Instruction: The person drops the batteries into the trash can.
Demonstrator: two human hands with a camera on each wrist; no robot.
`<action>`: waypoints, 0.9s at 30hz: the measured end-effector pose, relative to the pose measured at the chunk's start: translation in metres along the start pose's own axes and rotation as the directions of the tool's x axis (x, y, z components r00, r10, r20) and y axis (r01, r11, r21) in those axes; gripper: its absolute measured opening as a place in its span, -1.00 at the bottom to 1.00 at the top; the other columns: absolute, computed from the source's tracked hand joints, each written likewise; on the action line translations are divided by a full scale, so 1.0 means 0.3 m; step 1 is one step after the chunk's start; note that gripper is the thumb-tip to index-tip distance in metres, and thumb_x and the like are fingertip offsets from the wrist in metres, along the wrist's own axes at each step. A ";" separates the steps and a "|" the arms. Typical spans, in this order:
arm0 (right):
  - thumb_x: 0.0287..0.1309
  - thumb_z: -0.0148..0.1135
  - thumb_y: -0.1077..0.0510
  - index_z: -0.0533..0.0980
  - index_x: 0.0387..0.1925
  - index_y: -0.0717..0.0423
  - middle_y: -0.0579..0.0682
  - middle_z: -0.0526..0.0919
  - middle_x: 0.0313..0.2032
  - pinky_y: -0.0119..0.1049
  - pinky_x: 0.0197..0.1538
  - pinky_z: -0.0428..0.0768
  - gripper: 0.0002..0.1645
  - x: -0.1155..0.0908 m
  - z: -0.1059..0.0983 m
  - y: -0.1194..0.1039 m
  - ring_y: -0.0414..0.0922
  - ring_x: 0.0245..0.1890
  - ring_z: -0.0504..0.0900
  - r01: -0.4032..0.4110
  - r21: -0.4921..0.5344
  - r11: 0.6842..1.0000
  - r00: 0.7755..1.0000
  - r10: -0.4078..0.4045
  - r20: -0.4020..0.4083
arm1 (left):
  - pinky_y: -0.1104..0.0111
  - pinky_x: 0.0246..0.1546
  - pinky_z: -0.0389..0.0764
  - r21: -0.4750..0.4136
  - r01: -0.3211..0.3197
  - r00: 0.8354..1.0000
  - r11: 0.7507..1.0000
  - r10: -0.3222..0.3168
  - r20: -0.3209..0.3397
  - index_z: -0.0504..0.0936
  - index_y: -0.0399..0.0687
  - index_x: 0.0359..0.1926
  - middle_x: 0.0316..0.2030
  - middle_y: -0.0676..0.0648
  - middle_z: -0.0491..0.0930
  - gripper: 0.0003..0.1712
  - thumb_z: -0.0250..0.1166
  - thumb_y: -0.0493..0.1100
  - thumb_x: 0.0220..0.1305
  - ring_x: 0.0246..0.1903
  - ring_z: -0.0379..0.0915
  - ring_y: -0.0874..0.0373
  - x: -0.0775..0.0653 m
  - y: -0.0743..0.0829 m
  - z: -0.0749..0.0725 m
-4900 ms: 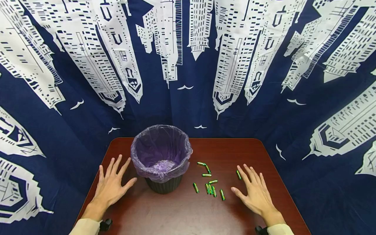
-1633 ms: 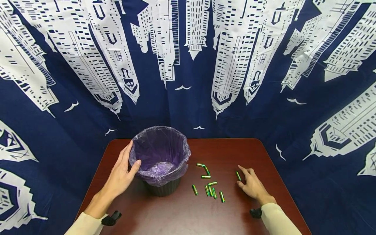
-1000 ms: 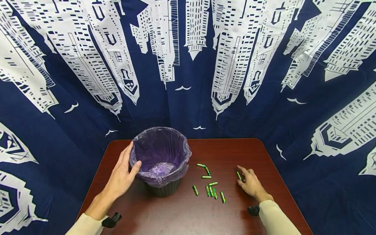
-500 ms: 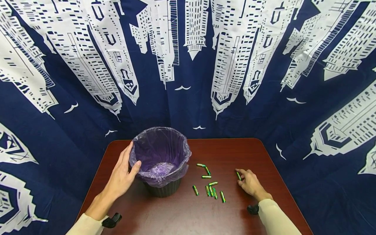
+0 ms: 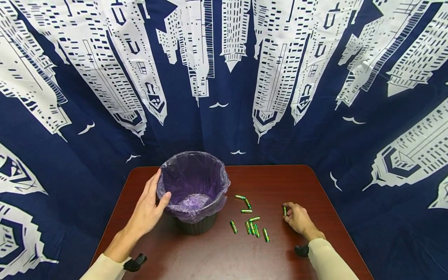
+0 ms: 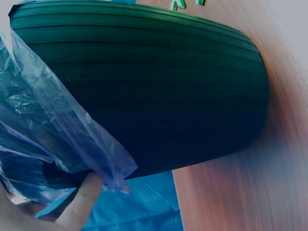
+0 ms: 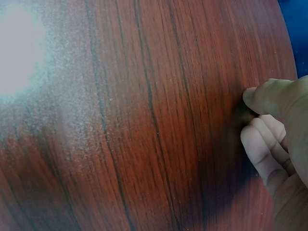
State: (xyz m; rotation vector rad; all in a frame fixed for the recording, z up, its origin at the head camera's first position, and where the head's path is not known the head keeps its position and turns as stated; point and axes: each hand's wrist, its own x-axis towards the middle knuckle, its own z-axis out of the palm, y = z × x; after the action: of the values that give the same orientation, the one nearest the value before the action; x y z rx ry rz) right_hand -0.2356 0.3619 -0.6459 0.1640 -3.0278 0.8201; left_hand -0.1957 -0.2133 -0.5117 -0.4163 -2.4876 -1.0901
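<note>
My left hand (image 5: 147, 208) rests against the left side of a dark ribbed trash bin (image 5: 196, 226), its fingers straight along the rim and its thumb at the front. A thin purple bag (image 5: 199, 182) lines the bin and folds over the rim; in the left wrist view a digit touches the bag's hanging edge. At the right of the table, my right hand (image 5: 300, 221) pinches a green-and-gold battery (image 5: 285, 211) between thumb and index finger, close to the tabletop. The right wrist view shows the curled fingers (image 7: 262, 149) low over the wood; the battery is hidden there.
Several more batteries (image 5: 252, 226) lie loose on the brown table (image 5: 210, 256) between the bin and my right hand. A blue curtain with white skyline prints (image 5: 217, 128) hangs behind the table and at both sides.
Since the earliest frame, my left hand has moved onto the bin's side and my right hand has closed in on the lone battery. That battery has just turned slightly between the fingertips.
</note>
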 end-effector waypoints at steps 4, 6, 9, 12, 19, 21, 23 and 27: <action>0.24 0.62 0.39 0.66 0.28 0.36 0.11 0.74 -0.21 -0.27 -0.15 0.71 -0.42 -0.005 0.002 0.002 -0.07 -0.20 0.73 -0.003 0.015 1.000 1.000 0.003 -0.019 | 0.62 0.72 0.03 0.006 0.004 1.000 1.000 -0.005 0.009 0.09 -0.10 0.90 0.78 -0.32 0.27 -0.01 0.35 -0.08 0.68 0.71 0.35 -0.39 0.001 0.013 0.018; 0.25 0.62 0.39 0.66 0.27 0.38 0.16 0.73 -0.16 -0.31 -0.16 0.71 -0.42 -0.007 0.003 0.000 -0.07 -0.20 0.75 -0.012 0.030 0.999 1.000 0.012 -0.017 | 0.50 0.78 0.13 0.011 0.001 1.000 1.000 -0.001 0.010 0.09 -0.11 0.90 0.78 -0.32 0.27 0.00 0.36 -0.08 0.67 0.70 0.36 -0.39 0.003 0.021 0.025; 0.25 0.63 0.39 0.66 0.28 0.41 0.26 0.71 -0.06 -0.39 -0.19 0.72 -0.41 -0.010 0.006 -0.004 -0.09 -0.22 0.78 -0.020 0.051 0.998 1.000 0.021 -0.015 | -0.12 0.79 0.38 0.015 0.010 1.000 1.000 -0.010 0.024 0.08 -0.13 0.90 0.79 -0.33 0.26 0.01 0.36 -0.06 0.67 0.71 0.36 -0.40 0.006 0.036 0.034; 0.23 0.64 0.40 0.66 0.27 0.44 0.34 0.69 0.03 -0.44 -0.21 0.72 -0.41 -0.012 0.011 -0.004 -0.12 -0.25 0.81 -0.017 0.057 0.998 0.999 0.019 -0.028 | -0.47 0.66 0.40 0.008 0.018 0.999 1.000 -0.019 0.041 0.06 -0.13 0.91 0.80 -0.33 0.23 0.02 0.35 -0.04 0.68 0.71 0.35 -0.43 0.009 0.048 0.043; 0.21 0.68 0.37 0.69 0.19 0.47 0.32 0.72 0.06 -0.45 -0.20 0.73 -0.45 -0.012 0.017 -0.006 -0.10 -0.23 0.82 0.013 0.041 0.999 0.998 -0.010 -0.067 | -0.46 0.65 0.42 0.003 0.023 0.999 1.000 -0.023 0.045 0.05 -0.13 0.91 0.80 -0.33 0.22 0.02 0.34 -0.03 0.69 0.70 0.36 -0.44 0.010 0.059 0.051; 0.21 0.68 0.35 0.69 0.21 0.46 0.29 0.74 0.05 -0.45 -0.20 0.72 -0.44 -0.012 0.019 -0.008 -0.11 -0.22 0.81 0.008 0.045 0.999 0.998 -0.005 -0.061 | -0.46 0.65 0.43 0.006 0.023 0.999 1.000 -0.023 0.040 0.06 -0.14 0.91 0.80 -0.33 0.23 0.02 0.34 -0.03 0.68 0.70 0.37 -0.44 0.009 0.060 0.052; 0.22 0.69 0.33 0.69 0.23 0.45 0.27 0.74 0.04 -0.43 -0.20 0.72 -0.42 -0.012 0.021 -0.008 -0.11 -0.21 0.81 0.007 0.049 0.999 0.999 -0.004 -0.052 | -0.45 0.65 0.43 0.009 0.019 0.999 1.000 -0.019 0.038 0.06 -0.15 0.90 0.79 -0.34 0.24 0.01 0.34 -0.04 0.68 0.70 0.37 -0.43 0.007 0.060 0.053; 0.22 0.72 0.29 0.70 0.23 0.41 0.23 0.75 0.02 -0.42 -0.21 0.70 -0.41 -0.013 0.028 -0.009 -0.13 -0.20 0.79 -0.002 0.042 0.999 0.999 0.005 -0.051 | -0.44 0.65 0.43 0.006 0.013 0.999 1.000 -0.013 0.035 0.06 -0.16 0.90 0.79 -0.34 0.25 0.01 0.34 -0.05 0.68 0.70 0.37 -0.42 0.005 0.060 0.054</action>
State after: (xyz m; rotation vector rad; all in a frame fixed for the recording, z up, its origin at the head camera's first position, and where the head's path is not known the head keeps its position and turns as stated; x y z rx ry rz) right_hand -0.2312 0.3558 -0.6520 0.1354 -2.9656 0.8738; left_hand -0.1932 -0.1892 -0.5096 -0.4214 -2.5274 -1.0894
